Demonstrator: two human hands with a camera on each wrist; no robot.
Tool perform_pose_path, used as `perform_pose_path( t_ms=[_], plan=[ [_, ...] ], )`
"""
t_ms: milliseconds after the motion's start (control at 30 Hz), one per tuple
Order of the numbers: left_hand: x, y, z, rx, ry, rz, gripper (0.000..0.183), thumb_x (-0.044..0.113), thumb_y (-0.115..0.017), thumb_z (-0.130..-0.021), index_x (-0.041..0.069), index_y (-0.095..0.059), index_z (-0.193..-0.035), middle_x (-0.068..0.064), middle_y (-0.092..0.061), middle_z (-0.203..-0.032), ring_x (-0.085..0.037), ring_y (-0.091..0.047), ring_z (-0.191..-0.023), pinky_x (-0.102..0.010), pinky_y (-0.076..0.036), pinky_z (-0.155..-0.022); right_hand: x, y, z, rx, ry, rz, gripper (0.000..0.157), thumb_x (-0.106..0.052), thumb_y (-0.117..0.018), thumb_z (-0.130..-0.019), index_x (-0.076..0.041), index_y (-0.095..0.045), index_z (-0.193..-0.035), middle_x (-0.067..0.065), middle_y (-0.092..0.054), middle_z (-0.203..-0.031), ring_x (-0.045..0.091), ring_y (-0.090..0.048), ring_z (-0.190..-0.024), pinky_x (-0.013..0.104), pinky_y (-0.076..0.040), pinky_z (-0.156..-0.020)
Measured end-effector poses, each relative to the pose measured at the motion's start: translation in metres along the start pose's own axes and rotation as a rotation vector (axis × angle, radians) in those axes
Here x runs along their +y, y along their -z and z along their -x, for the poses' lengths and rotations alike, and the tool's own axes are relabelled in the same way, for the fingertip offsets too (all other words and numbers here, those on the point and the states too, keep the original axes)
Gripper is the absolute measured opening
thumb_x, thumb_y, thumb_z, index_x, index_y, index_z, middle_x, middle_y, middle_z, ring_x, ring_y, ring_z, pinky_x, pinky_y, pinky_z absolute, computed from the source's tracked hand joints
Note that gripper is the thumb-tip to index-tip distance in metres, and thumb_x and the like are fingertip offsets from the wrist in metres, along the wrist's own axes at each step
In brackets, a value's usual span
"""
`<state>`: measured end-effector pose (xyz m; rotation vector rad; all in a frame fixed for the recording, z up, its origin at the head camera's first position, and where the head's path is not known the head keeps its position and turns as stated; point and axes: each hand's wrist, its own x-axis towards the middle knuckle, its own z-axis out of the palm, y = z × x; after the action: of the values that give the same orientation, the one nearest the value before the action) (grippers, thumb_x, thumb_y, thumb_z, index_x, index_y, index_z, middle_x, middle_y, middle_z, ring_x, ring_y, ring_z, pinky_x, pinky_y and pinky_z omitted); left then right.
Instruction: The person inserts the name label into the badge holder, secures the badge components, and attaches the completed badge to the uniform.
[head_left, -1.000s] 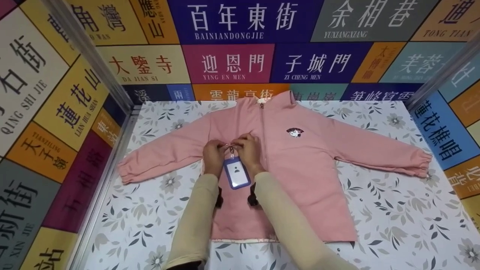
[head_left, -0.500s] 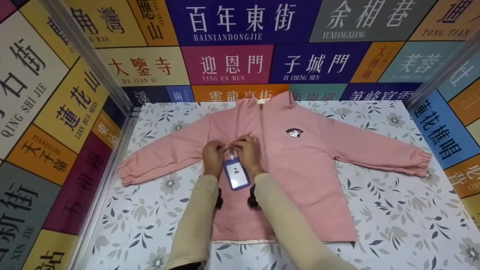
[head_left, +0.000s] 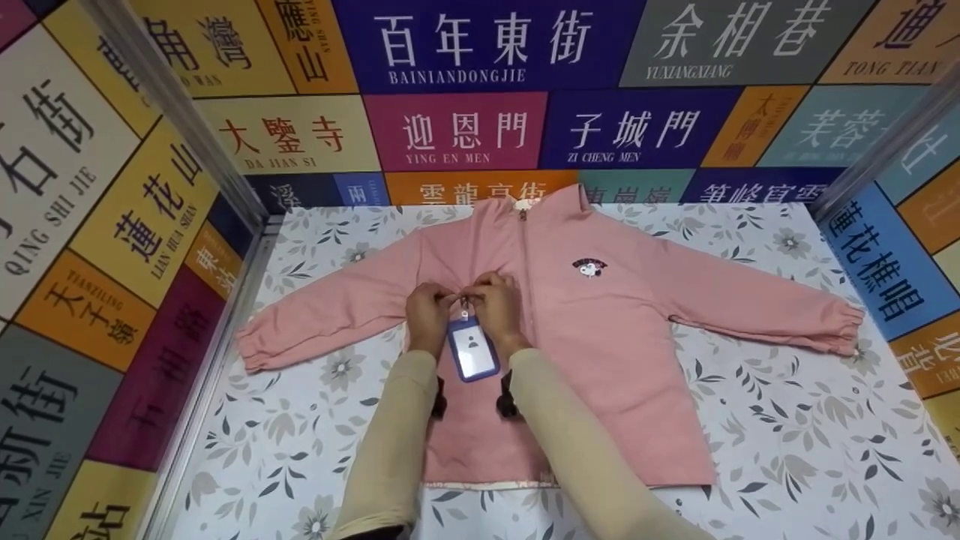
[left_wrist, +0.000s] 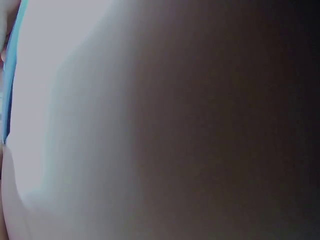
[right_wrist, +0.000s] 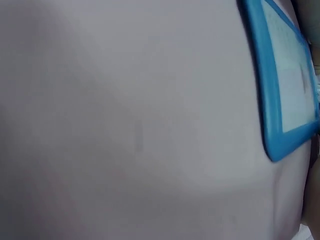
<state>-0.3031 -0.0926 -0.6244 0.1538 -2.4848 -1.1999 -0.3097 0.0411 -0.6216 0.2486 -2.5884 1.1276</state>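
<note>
A pink zip-up jacket (head_left: 615,375) lies spread flat, front up. On its left front panel rests a blue-framed badge holder (head_left: 474,351) with a white card inside; its small metal clip (head_left: 464,303) points toward the collar. My left hand (head_left: 427,319) and right hand (head_left: 498,309) meet at the clip, fingertips pinching there against the cloth. Exactly which part each fingertip holds is too small to tell. The right wrist view catches the badge holder (right_wrist: 272,100) at its right side; the left wrist view shows mostly blurred pink cloth and a blue sliver of the frame.
Under the jacket is a table cover (head_left: 300,427) with a grey leaf and flower print. Printed panels with large characters (head_left: 457,127) stand behind and at both sides. The jacket's sleeves (head_left: 322,315) stretch out left and right.
Both hands stay at the clip with only slight finger movement. The fingertips have drawn a little closer over it, covering more of its top. Jacket and badge holder lie practically unmoved.
</note>
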Motion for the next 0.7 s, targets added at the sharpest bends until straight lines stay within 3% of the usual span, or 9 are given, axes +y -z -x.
perform_pose_path(
  t_ms=[700],
  plan=[
    [-0.0045, 0.0033, -0.0006, -0.069, -0.028, 0.084, 0.004, 0.003, -0.078, -0.081, 0.002, -0.075, -0.084, -0.014, -0.070, -0.084, -0.028, -0.067, -0.080, -0.039, -0.056, -0.076, 0.0009, -0.0036, 0.0016, 0.056, 0.041, 0.007, 0.019, -0.004, -0.070, -0.080, -0.009, -0.077, -0.097, 0.010, -0.070, -0.102, 0.033, -0.056, -0.098, 0.046, -0.041, -0.092]
  ],
)
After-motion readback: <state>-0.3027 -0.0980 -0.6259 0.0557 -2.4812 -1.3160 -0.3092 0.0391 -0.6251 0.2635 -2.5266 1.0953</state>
